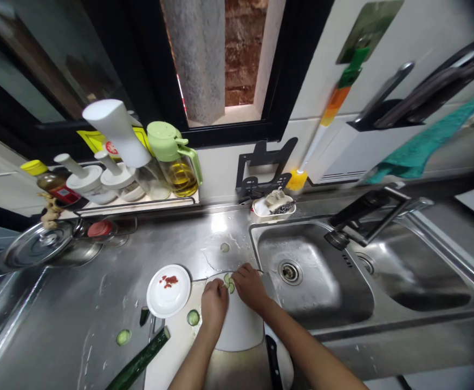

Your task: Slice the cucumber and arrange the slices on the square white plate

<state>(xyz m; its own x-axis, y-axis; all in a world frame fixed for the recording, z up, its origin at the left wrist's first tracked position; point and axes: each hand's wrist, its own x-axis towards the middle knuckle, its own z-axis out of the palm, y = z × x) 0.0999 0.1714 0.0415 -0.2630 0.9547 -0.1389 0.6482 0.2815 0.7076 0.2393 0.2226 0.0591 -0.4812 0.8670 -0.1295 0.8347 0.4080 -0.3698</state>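
Observation:
My left hand (214, 304) and my right hand (250, 287) are close together over the far end of a white board (240, 325). Pale green cucumber slices (229, 283) lie between my hands, and the curled fingers of both touch them. A round cucumber slice (193, 318) is left of my left hand, another (123, 337) lies on the steel counter, and one more (224, 247) is beyond the board. A long cucumber (141, 360) rests at the lower left. Beside my right forearm is a black-handled knife (273, 360).
A white plate (169, 298) with red pieces stands left of the board. The sink (313, 276) and black faucet (356, 211) are at right. Behind stand an oil jug (175, 162) and seasoning jars (118, 181); a pot lid (41, 244) is at left.

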